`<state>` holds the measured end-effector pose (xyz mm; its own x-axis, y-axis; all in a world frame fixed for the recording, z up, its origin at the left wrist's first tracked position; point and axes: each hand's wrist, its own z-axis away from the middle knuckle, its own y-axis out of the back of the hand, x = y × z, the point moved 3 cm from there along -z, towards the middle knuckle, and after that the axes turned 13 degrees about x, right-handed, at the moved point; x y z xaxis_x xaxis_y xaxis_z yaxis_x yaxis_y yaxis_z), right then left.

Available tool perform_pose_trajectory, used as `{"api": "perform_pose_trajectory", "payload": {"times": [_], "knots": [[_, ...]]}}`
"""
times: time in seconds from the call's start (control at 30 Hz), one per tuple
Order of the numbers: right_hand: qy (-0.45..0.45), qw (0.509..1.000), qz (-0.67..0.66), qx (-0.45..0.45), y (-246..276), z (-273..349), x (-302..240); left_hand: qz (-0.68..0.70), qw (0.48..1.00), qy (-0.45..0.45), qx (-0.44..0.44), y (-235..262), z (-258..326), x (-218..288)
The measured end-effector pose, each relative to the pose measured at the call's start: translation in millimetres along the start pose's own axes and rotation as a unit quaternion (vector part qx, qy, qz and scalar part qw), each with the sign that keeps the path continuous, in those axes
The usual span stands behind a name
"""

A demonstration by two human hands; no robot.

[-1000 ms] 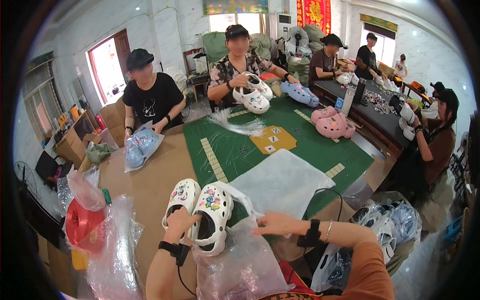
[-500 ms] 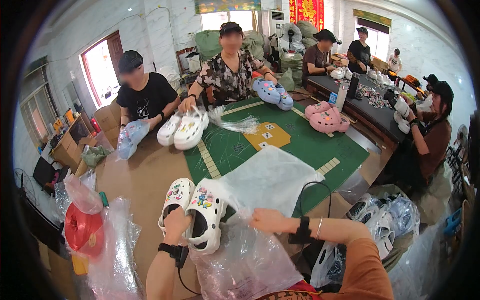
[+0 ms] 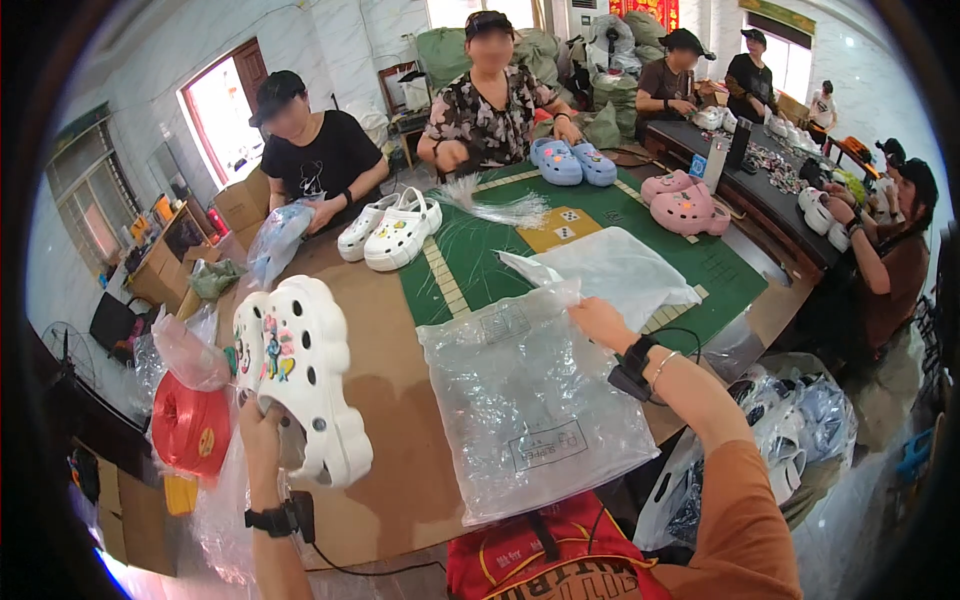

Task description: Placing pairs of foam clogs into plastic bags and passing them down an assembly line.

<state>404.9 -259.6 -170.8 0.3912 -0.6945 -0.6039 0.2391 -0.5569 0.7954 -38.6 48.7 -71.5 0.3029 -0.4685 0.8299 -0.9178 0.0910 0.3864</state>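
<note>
My left hand (image 3: 262,435) is closed on a pair of white clogs (image 3: 328,385), lifted above the table at the left and tipped on end, with colourful charms on their uppers. The fingers partly disappear inside the clogs' openings. My right hand (image 3: 603,325) pinches a top corner of a clear plastic bag (image 3: 535,400), which hangs flat in front of me with dark print on it. Behind that bag, a stack of whitish plastic bags (image 3: 640,265) rests on the green board (image 3: 450,355).
Across the table sit white clogs (image 3: 400,235), blue clogs (image 3: 575,162) and pink clogs (image 3: 690,210). Two people sit opposite; one holds a bagged blue item (image 3: 278,240). A red twine roll (image 3: 190,425) stands left. Bagged clogs (image 3: 770,450) fill a sack at right.
My left hand has lifted the white clogs off the table and leftward. My right hand has raised the clear bag from my lap area. The person opposite has let go of white clogs.
</note>
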Motion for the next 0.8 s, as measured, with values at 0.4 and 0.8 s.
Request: {"api": "perform_pose_trajectory", "payload": {"times": [0.4, 0.8], "knots": [[0.103, 0.994, -0.006, -0.024, -39, 16, -37, -0.214, 0.923, -0.203, -0.249, -100, 133, 49], [0.266, 0.942, 0.177, -0.099, 2, 118, -20, -0.343, 0.881, -0.182, -0.272, -143, 118, 28]]}}
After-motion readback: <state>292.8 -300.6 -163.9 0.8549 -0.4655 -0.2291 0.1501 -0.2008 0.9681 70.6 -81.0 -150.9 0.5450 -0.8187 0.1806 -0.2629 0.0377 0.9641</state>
